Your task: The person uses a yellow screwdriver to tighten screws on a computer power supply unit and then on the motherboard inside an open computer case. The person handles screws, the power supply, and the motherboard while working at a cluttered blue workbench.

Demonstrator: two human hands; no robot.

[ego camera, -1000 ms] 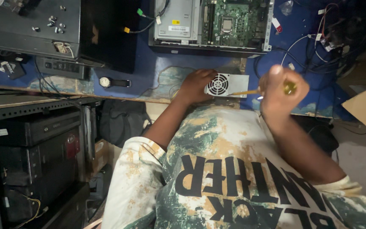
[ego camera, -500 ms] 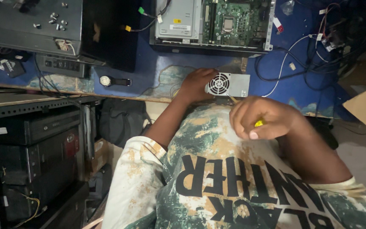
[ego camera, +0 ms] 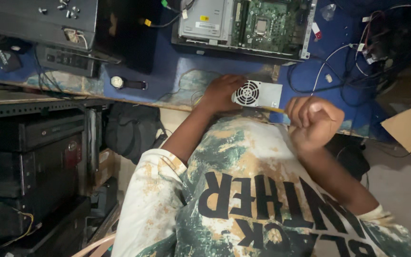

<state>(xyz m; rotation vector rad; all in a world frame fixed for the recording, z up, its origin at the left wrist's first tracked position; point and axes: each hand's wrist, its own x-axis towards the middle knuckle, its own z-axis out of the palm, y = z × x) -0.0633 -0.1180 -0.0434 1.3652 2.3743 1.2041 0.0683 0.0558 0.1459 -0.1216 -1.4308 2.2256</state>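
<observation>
L hand [ego camera: 220, 93] stays clamped on the silver power supply unit [ego camera: 258, 93] at the blue tabletop [ego camera: 167, 66] edge. R hand [ego camera: 316, 116], raised a sec ago, has dropped and is fisted round the yellow screwdriver [ego camera: 273, 109], tip now at the unit's casing, so screw work looks underway.

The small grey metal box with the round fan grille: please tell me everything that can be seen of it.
The grey metal box is a small rectangular unit that looks like sheet metal, with a round fan grille of concentric rings on its left part and a plain face to the right. It lies at the near edge of the blue worktable. The left hand grips its left end. The thin shaft of a screwdriver, held in the closed right hand, reaches its lower right edge; the tip itself is too small to tell.
</observation>
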